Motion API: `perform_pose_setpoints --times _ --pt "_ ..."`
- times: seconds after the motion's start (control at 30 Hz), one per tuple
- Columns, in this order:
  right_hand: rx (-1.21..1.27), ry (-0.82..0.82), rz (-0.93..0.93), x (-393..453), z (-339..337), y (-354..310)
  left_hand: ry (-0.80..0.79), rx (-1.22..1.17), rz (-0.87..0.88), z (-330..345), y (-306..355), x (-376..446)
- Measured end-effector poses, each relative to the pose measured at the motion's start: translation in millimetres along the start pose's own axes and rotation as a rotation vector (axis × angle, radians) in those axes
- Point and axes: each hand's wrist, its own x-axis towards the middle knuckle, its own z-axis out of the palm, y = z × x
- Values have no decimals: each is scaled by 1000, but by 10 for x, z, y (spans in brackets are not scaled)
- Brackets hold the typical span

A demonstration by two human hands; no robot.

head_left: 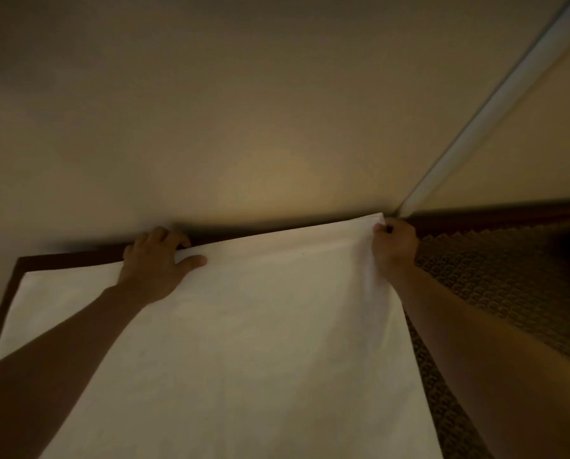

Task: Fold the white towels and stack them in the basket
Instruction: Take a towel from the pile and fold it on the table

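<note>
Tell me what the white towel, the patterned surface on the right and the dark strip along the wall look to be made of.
The white towel looks like thin matte woven cloth: it creases where the right hand pinches its corner and the left hand grips its far edge. The patterned surface seems a woven or textured fabric, judging by its repeating raised weave. The dark strip could be stained wood; dim light leaves that open.

Both bare forearms reach forward and away from the body, the left from the lower left, the right from the lower right; the left hand (157,265) lies knuckles up, thumb stretched out to the right, fingers curled over at their tips; the right hand (395,248) sits farther forward, closed in a pinch, thumb and fingertips drawn together.
</note>
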Motion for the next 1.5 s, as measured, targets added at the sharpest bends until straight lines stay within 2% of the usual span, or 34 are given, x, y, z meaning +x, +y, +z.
perform_pose_setpoints --times 0.1,0.17,0.2,0.23,0.3,0.37,0.4,0.6,0.7,0.77,0.87,0.97,1.07,1.23,1.33,1.43,1.5 --pt "-293 10 27 -70 10 -167 71 3 10 -15 4 -50" --pt "-465 64 -124 -303 79 -240 137 24 -15 -28 -104 -222" --pt "-490 47 -233 -478 172 -274 172 30 -93 -16 -207 -364" --pt "-511 -11 -344 -667 253 -275 182 25 -209 16 -276 -527" --pt "-634 -232 -490 -966 446 -292 73 22 -452 92 -427 -810" --pt "-751 -406 -484 -1073 616 -296 -56 51 -536 121 -575 -874" --pt "-769 -417 -465 -1070 665 -300 -81 62 -529 116 -632 -820" --pt "-781 -390 -430 -988 730 -362 -63 95 -496 88 -739 -349" --pt "-766 -333 -412 -1139 643 -444 -66 -18 -467 12 -795 -357" --pt "-743 -307 -460 -1486 578 -485 13 -98 -431 -84 -859 -571" --pt "-694 -324 -622 -2279 538 -384 111 -18 -337 -95 -932 -1152" --pt "-729 -422 -719 -3003 542 -157 -36 61 -259 21 -1171 -1827" --pt "-765 -425 -649 -3446 554 -31 -55 45 -258 48 -1575 -2094" --pt "-654 -383 -616 -4329 639 -247 93 -145 -390 -148 -1738 -2246" --pt "-574 -395 -620 -4939 710 -457 44 -365 -416 -234 -1765 -2266" --pt "-542 -622 -500 -5455 865 -739 -24 -620 -530 -343 -1860 -2121" --pt "-530 -714 -386 -5719 1018 -906 -72 -778 -609 -408 -1935 -1955"
